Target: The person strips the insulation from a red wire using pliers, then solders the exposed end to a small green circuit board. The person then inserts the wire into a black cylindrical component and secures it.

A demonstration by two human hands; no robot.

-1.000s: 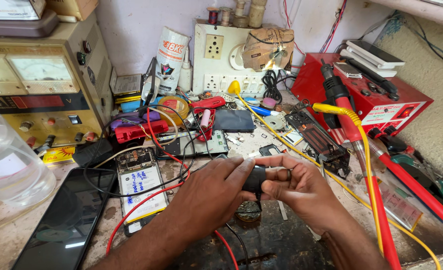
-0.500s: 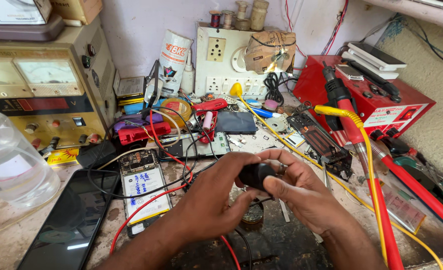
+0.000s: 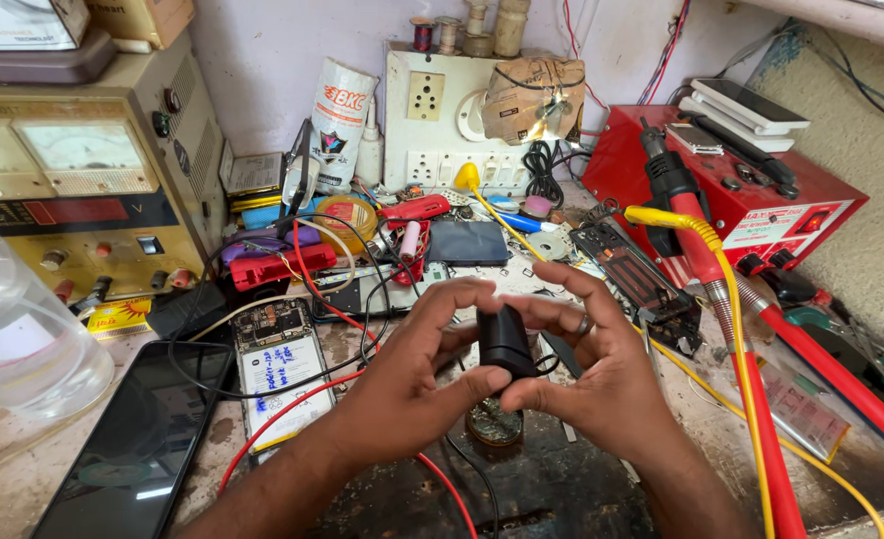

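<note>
Both my hands hold one small black boxy part [image 3: 507, 339] above the middle of the bench. My left hand [image 3: 412, 379] grips it from the left with thumb beneath and fingers arched over the top. My right hand [image 3: 601, 374], with a ring on one finger, pinches it from the right. A thin black wire runs down from the part. Under it a small round metal tin [image 3: 494, 424] sits on the dark mat. An opened phone [image 3: 277, 364] with a white battery lies to the left, crossed by red and black leads.
A beige bench power supply [image 3: 82, 190] stands at the left, a clear plastic bottle [image 3: 12, 339] beside it, a black phone screen [image 3: 132, 449] at front left. A red rework station [image 3: 761, 215] with red and yellow hoses is at right, a white socket board [image 3: 442, 120] behind.
My hands lifted the black part slightly and turned it more upright. My fingers have opened out around it, and the view has moved closer.
</note>
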